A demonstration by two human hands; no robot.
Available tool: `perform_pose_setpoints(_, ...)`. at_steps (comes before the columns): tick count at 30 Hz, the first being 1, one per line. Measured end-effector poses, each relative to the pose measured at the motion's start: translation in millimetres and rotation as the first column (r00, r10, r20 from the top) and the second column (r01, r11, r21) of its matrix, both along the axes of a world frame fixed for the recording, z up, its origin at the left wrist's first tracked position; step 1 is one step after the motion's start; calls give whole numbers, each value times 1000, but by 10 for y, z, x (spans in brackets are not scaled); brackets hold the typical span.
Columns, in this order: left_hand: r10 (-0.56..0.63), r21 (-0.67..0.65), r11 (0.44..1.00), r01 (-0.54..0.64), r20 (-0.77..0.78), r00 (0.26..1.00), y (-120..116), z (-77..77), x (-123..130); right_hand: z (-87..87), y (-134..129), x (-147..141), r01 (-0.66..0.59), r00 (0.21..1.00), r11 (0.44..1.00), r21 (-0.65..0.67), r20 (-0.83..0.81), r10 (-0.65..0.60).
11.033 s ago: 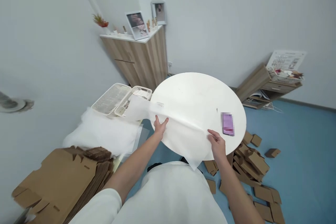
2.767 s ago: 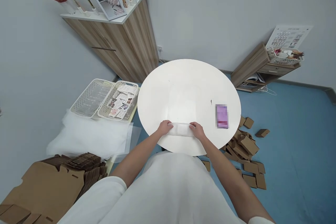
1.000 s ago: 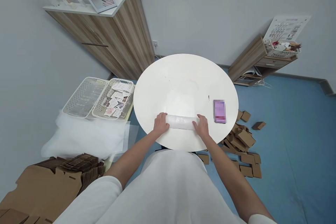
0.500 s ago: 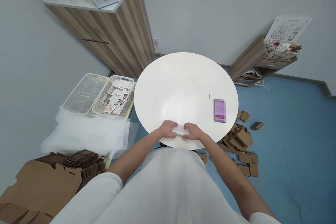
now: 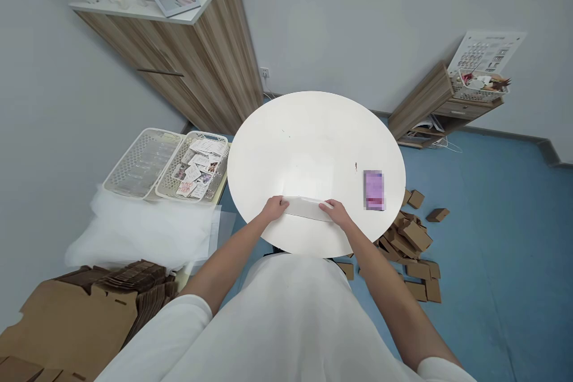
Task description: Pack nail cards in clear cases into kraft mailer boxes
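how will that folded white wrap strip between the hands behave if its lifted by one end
The folded white strip looks thin and soft, so it would probably droop rather than stay straight. It seems light for its size. With only the left hand and right hand pinning its ends on the round table, the folds may spring open once released.

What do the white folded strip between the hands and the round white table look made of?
The white folded strip looks like thin, soft translucent sheet, perhaps foam wrap or tissue; left hand and right hand hold its ends. The round white table looks like hard, smooth, matte-painted board with faint sheen.
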State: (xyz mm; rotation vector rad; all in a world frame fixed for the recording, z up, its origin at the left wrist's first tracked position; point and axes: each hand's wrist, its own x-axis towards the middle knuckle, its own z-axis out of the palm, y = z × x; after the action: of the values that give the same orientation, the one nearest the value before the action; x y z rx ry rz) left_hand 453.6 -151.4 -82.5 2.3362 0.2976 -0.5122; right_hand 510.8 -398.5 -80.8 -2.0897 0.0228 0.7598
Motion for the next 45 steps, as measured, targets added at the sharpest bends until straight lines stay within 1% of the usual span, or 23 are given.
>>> perform_pose_setpoints(3,47,49,998,-46,-26,999,34,-72,2,-76,-41,-16,80,996,996,-41,34,-79)
perform_pose_setpoints(6,80,91,993,-75,-50,996,20,-96,-2,-142,-78,-28,132,989,988,-84,73,-126)
perform_pose_setpoints(10,129,141,983,-119,-63,990,-22,-57,-24,-183,-79,-78,197,975,972,-125,134,-180)
perform_pose_setpoints(12,151,176,974,-145,-23,988,-38,-9,-40,-175,-60,-121,223,952,962,-157,250,-180)
perform_pose_setpoints(13,142,205,968,-145,29,989,-46,19,-47,-164,-47,-143,216,928,960,-179,343,-144)
perform_pose_setpoints(14,103,237,964,-124,98,990,-56,48,-52,-150,-32,-164,180,894,962,-206,441,-73)
perform_pose_setpoints(15,27,267,961,-74,173,985,-71,73,-55,-134,-15,-182,111,850,964,-240,525,33)
perform_pose_setpoints(16,-80,294,956,7,237,968,-90,94,-54,-119,5,-197,10,800,960,-280,578,160)
perform_pose_setpoints(17,-204,317,942,111,278,939,-115,108,-50,-107,28,-209,-110,753,940,-322,591,290)
perform_pose_setpoints(19,-418,338,885,319,280,864,-180,113,-31,-93,82,-224,-326,668,858,-396,546,506)
perform_pose_setpoints(20,-483,347,855,386,257,837,-216,104,-17,-92,112,-229,-395,640,815,-424,509,575)
perform_pose_setpoints(21,-517,354,833,425,227,825,-251,92,-3,-94,141,-232,-435,626,782,-447,474,619)
perform_pose_setpoints(22,-529,358,823,441,200,825,-282,80,12,-95,169,-235,-451,625,762,-465,446,641)
perform_pose_setpoints(25,-514,342,830,441,160,843,-324,72,42,-78,231,-238,-440,649,750,-494,402,645)
perform_pose_setpoints(28,-526,291,832,473,137,840,-298,131,29,-4,237,-252,-452,669,751,-481,374,642)
perform_pose_setpoints(31,-524,203,842,499,91,847,-258,213,-33,100,184,-305,-504,723,765,-400,289,628)
perform_pose_setpoints(34,-524,80,849,522,13,851,-244,264,-108,178,103,-367,-534,801,793,-292,125,585)
perform_pose_setpoints(36,-525,-6,851,526,-45,850,-238,273,-137,209,57,-370,-531,837,817,-226,11,547)
perform_pose_setpoints(38,-492,-75,870,487,-80,867,-215,267,-137,232,31,-316,-509,860,847,-153,-69,505)
perform_pose_setpoints(42,-353,-164,928,335,-97,931,-98,228,-70,266,25,-84,-429,894,903,23,-131,428)
perform_pose_setpoints(44,-284,-200,944,262,-93,954,-21,194,-26,259,36,37,-368,919,928,61,-127,373)
perform_pose_setpoints(45,-242,-210,953,220,-89,966,16,170,-4,243,44,89,-322,938,945,55,-116,326)
